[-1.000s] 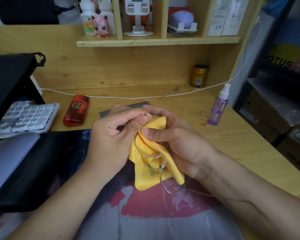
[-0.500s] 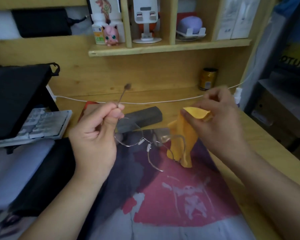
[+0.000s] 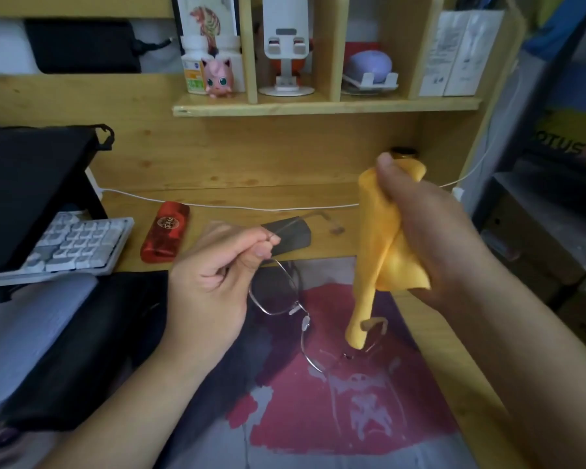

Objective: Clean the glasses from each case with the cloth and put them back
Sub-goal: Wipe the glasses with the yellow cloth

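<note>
- The left hand (image 3: 214, 282) is holding the glasses (image 3: 286, 299) above the printed desk mat (image 3: 352, 418); its thumb and forefinger are pinching the frame at the hinge corner, with the other fingers curled in beneath.
- One temple arm is sticking out past the fingertips toward the back of the desk, and the thin metal rims are hanging down and to the right of the palm, nose pads visible between the two lenses.
- The far lens is reaching toward the lower tip of the yellow cloth (image 3: 383, 245); whether they are touching cannot be told.
- The right hand (image 3: 433, 238) is gripping that cloth, fingers wrapped round its bunched upper part and thumb lying over the top fold, while a long tail of it is dangling below the hand.
- A dark grey case (image 3: 293, 235) is lying on the wooden desk (image 3: 454, 367) just behind the left hand's fingertips, and a red case (image 3: 164, 231) is lying to its left, closed.
- A keyboard (image 3: 75, 245) is sitting at the left edge, and a white cable (image 3: 251, 207) is running along the back of the desk.
</note>
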Demonstrator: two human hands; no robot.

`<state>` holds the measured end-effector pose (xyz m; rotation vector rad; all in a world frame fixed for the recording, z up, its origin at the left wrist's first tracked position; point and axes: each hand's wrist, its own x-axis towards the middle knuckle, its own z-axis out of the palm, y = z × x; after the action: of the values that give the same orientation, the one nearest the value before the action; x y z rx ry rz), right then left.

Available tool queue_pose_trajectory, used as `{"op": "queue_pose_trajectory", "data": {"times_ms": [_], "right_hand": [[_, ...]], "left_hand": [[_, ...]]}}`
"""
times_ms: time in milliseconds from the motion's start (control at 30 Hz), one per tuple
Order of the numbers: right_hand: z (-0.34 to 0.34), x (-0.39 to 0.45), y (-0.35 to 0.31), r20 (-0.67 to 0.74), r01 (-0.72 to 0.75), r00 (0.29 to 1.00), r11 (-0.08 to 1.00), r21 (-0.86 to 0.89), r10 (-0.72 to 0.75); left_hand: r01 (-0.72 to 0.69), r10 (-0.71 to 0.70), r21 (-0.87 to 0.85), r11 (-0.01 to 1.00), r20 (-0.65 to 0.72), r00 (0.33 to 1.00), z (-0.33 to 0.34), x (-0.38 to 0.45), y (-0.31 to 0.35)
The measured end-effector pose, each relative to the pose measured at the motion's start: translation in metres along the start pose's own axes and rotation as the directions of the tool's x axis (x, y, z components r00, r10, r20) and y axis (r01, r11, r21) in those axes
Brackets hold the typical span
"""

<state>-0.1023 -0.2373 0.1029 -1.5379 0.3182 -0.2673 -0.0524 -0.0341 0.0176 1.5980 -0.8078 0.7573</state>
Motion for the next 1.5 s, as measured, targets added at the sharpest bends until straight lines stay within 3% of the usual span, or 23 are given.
{"op": "queue_pose_trajectory", "data": {"times_ms": [67,133,200,267,300,367,467,567,633,733,767,867,967,1067,1167,1233,1267,1300,1333,1367,1400,1433,1500], "right_hand": [[-0.001,0.002,0.001,0.147,-0.165,0.981,0.941,0.296,0.125],[0.004,0.007,0.010,0.196,-0.243,0.963,0.904,0.352,0.183],[0.010,0.012,0.026,0.102,-0.247,0.964,0.969,0.016,0.244],[0.012,0.015,0.046,0.049,-0.087,0.992,0.925,-0.370,0.113],[0.011,0.018,0.056,0.092,0.024,0.995,0.884,-0.466,0.022],[0.006,0.024,0.069,0.175,0.146,0.983,0.816,-0.559,-0.056],[0.005,0.026,0.072,0.251,0.191,0.967,0.786,-0.587,-0.048],[0.004,0.017,0.064,0.302,0.353,0.931,0.726,-0.591,-0.207],[-0.003,0.011,0.058,0.464,0.265,0.884,0.882,-0.389,-0.061],[-0.007,0.003,0.056,0.778,-0.090,0.605,0.985,-0.148,0.172],[-0.008,0.003,0.056,0.797,-0.182,0.571,0.977,-0.108,0.195],[-0.012,0.008,0.055,0.792,-0.337,0.577,0.941,0.010,0.199],[-0.016,0.012,0.052,0.756,-0.360,0.627,0.931,0.065,0.190],[-0.014,0.016,0.054,0.605,-0.260,0.781,0.962,0.086,0.157],[-0.009,0.016,0.056,0.510,-0.111,0.859,0.991,0.076,0.057],[-0.009,0.018,0.060,0.391,0.150,0.913,0.987,-0.063,-0.114],[-0.010,0.021,0.061,0.322,0.384,0.898,0.890,-0.245,-0.299],[-0.012,0.024,0.060,0.300,0.597,0.801,0.668,-0.444,-0.517],[-0.013,0.026,0.056,0.340,0.723,0.641,0.395,-0.567,-0.688],[-0.015,0.025,0.050,0.380,0.786,0.484,0.200,-0.585,-0.788],[-0.016,0.024,0.043,0.376,0.819,0.390,0.130,-0.559,-0.841],[-0.017,0.021,0.035,0.331,0.840,0.354,0.142,-0.523,-0.874],[-0.019,0.019,0.020,0.242,0.846,0.378,0.227,-0.482,-0.893]], "left_hand": [[-0.014,0.014,0.026,1.000,0.002,1.000,0.001,-0.001,-0.001],[0.001,0.000,0.026,1.000,-0.018,1.000,0.001,0.000,0.000],[0.015,-0.013,0.030,0.999,-0.057,0.998,0.001,0.001,0.002],[0.019,-0.012,0.064,0.998,-0.105,0.994,-0.003,0.002,0.004],[0.024,-0.014,0.075,0.997,-0.129,0.991,-0.006,0.003,0.005],[0.039,-0.025,0.075,0.996,-0.179,0.983,-0.012,0.005,0.005],[0.046,-0.034,0.050,0.998,-0.220,0.975,-0.017,0.008,0.006],[0.051,-0.037,0.057,0.997,-0.229,0.973,-0.017,0.009,0.008],[0.061,-0.047,0.054,0.997,-0.236,0.971,-0.018,0.009,0.007],[0.047,-0.033,0.058,0.997,-0.229,0.973,-0.019,0.010,0.006],[0.038,-0.022,0.071,0.997,-0.221,0.975,-0.019,0.010,0.006],[0.004,0.025,0.140,0.990,-0.206,0.978,-0.021,0.012,0.008],[-0.016,0.047,0.160,0.987,-0.191,0.981,-0.022,0.012,0.007],[-0.021,0.043,0.125,0.992,-0.170,0.984,-0.021,0.011,0.006],[-0.021,0.036,0.098,0.995,-0.152,0.988,-0.020,0.009,0.004],[-0.024,0.038,0.100,0.995,-0.143,0.989,-0.020,0.008,0.004],[-0.026,0.040,0.099,0.995,-0.142,0.989,-0.019,0.008,0.004],[-0.030,0.043,0.095,0.995,-0.141,0.989,-0.019,0.008,0.004],[-0.033,0.046,0.092,0.995,-0.139,0.989,-0.019,0.008,0.004],[-0.035,0.047,0.089,0.995,-0.138,0.989,-0.019,0.008,0.004],[-0.035,0.047,0.088,0.996,-0.138,0.989,-0.019,0.009,0.004],[-0.034,0.046,0.087,0.996,-0.139,0.989,-0.019,0.009,0.004],[-0.027,0.040,0.088,0.996,-0.146,0.988,-0.020,0.009,0.005]]}}
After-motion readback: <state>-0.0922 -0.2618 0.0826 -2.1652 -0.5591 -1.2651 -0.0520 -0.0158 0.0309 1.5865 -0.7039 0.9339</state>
